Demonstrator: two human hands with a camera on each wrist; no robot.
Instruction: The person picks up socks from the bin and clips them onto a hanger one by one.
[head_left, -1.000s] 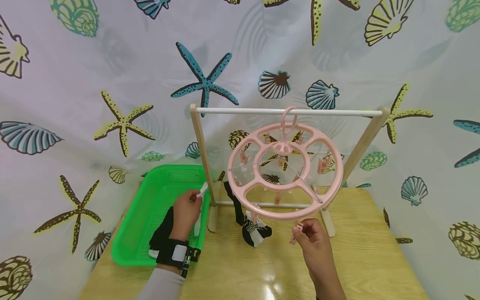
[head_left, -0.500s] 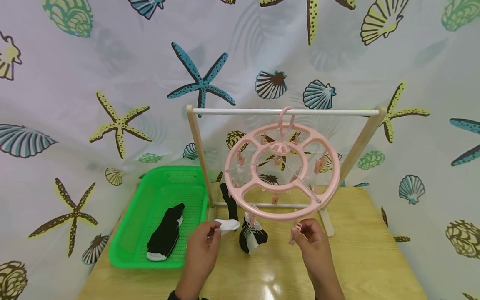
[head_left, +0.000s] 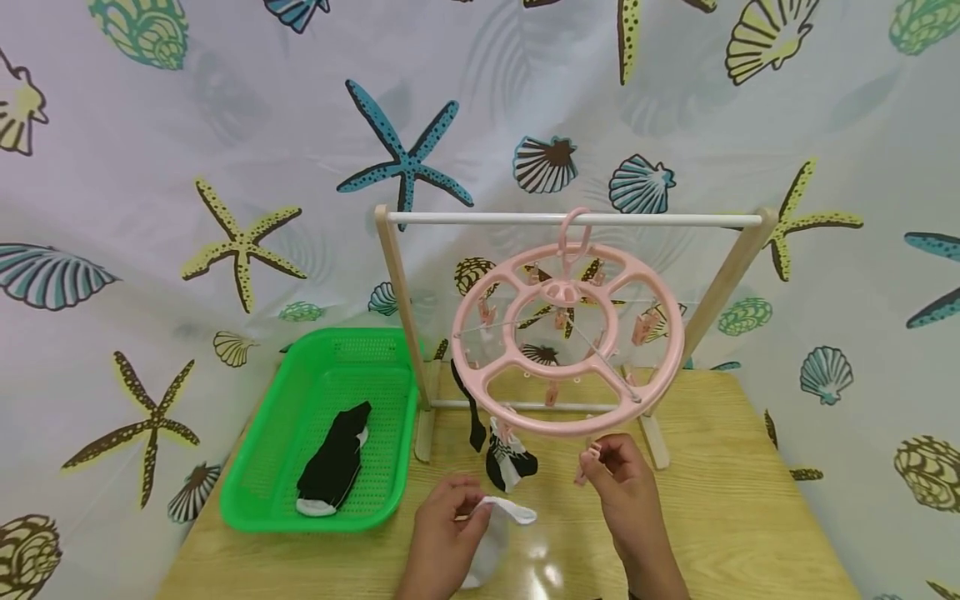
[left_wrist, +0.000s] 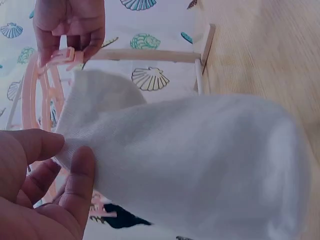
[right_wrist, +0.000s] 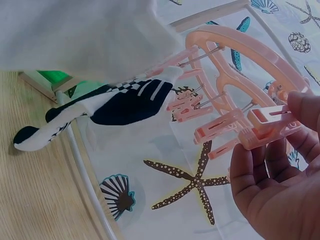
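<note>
My left hand (head_left: 448, 533) pinches a white sock (head_left: 489, 550) by its cuff, over the table in front of the rack. In the left wrist view the sock (left_wrist: 200, 160) hangs wide from thumb and fingers. My right hand (head_left: 626, 492) pinches a pink clothespin (right_wrist: 270, 122) at the near right rim of a round pink drying hanger (head_left: 567, 429). Clipped to the hanger's near side is a black-and-white patterned sock (head_left: 510, 460). A black sock (head_left: 471, 408) hangs at the hanger's left. Whether the pinched clothespin's mouth is parted, I cannot tell.
A green basket (head_left: 243, 500) at the left holds black-and-white socks (head_left: 333, 462). The hanger hooks over the white bar (head_left: 480, 219) of a wooden-legged rack (head_left: 401, 308). Several pink clothespins hang below the ring. A shell-patterned sheet (head_left: 300, 108) stands behind the wooden table (head_left: 720, 483).
My left hand has carried the white sock out of the green basket, rightward and toward me, to the front of the hanger. The right hand stays at its clothespin.
</note>
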